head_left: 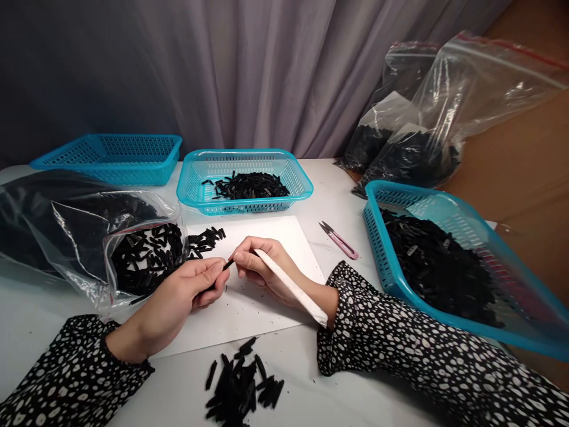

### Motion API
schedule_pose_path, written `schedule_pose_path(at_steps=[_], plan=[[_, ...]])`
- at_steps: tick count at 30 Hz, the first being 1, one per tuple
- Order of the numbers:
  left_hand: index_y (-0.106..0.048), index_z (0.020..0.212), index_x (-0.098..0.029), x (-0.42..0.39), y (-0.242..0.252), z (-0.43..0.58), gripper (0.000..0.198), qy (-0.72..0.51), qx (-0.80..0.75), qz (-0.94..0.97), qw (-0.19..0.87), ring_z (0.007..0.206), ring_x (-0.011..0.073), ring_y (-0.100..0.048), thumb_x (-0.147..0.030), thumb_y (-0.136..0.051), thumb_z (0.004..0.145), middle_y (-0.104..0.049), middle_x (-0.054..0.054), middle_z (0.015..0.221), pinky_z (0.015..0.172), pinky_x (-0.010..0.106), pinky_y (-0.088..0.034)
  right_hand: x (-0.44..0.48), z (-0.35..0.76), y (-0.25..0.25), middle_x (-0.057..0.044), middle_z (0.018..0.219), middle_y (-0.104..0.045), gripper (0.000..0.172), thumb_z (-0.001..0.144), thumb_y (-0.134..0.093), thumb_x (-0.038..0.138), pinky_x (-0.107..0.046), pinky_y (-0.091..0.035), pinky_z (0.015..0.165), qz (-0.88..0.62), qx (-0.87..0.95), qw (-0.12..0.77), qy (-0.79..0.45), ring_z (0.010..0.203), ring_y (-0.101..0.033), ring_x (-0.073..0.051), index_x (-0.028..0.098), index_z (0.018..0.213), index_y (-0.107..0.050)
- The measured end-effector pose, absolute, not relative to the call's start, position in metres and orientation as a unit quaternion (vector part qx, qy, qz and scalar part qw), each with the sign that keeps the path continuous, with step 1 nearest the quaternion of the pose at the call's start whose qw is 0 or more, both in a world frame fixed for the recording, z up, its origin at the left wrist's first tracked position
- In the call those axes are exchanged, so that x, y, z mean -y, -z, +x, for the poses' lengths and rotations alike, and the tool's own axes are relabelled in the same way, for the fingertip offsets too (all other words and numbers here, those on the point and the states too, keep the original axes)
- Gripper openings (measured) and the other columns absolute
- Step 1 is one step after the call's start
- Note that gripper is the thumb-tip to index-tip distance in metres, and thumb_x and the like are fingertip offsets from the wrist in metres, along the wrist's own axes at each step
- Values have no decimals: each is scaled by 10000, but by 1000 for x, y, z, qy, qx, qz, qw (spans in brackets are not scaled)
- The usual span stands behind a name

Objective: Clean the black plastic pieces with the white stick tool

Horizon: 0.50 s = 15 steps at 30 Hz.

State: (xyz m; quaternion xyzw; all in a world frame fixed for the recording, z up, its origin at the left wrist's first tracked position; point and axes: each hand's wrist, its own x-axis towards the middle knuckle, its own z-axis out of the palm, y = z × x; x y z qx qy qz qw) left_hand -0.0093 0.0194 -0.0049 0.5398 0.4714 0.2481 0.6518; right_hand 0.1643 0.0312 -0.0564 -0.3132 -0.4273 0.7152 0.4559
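Observation:
Both my hands meet above a sheet of white paper. My left hand is closed, pinching a small, narrow black piece between thumb and fingers. The far end of that piece touches the fingertips of my right hand. A long white tool, flat and seemingly wrapped, lies in my right hand and runs back over the wrist; its working tip is hidden by the fingers. Loose black pieces lie beyond my left hand, and a pile of fuzzy black pieces sits on the table in front of me.
An open plastic bag of black pieces lies at left. Blue baskets stand around: one at back left, one in the middle, one at right. Pink thread snips rest on the table. Zip bags stand at back right.

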Motion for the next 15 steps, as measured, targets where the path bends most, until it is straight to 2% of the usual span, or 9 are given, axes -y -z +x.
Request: schedule_pose_path(at_steps=[12, 15], plan=[[-511, 649, -196, -19, 8, -14, 322, -234, -432, 427, 759, 534, 123, -142, -375, -564, 911, -318, -55, 534, 486, 253, -167, -29, 165, 50, 43, 600, -593, 383, 773, -797, 478, -218, -153, 390, -290, 418, 451, -733, 397, -272, -30, 173, 702, -577], [-495, 642, -190, -20, 9, -15, 302, -230, -416, 376, 795, 512, 112, -147, -304, -543, 916, -312, -57, 525, 472, 245, -167, -29, 166, 49, 31, 624, -606, 380, 821, -753, 482, -219, -152, 403, -289, 419, 448, -735, 412, -289, -31, 164, 708, -580]])
